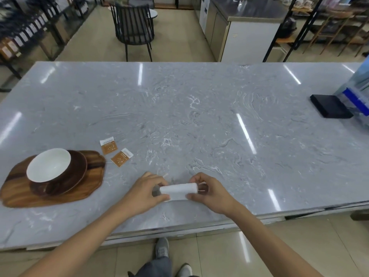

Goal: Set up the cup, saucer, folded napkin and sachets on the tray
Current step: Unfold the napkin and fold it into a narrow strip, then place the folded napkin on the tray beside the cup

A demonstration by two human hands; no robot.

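- A white napkin (177, 190), rolled into a short tube, lies crosswise on the grey marble table (199, 116) near its front edge, a loose flap of it flat on the table beneath the roll.
- The left hand (146, 191) grips the roll's left end, fingers curled over the top and thumb pressed against the near side.
- The right hand (209, 191) holds the right end, thumb on the near lower corner and fingertips bent round the far end.
- To the left, well apart from the napkin, a wooden tray (87, 188) with a wavy rim carries a dark brown saucer (75, 176), and a white cup (49, 164) sits on the saucer, tilted toward the camera.
- Two orange-and-white sachets (107, 145) (121, 157) lie flat on the table just beside the tray's far right corner, close together but not overlapping.
- At the table's far right edge sit a flat black box (329, 105) and a clear container with blue parts (357, 92), touching it.
- Beyond the table stands a black slatted chair (132, 29).
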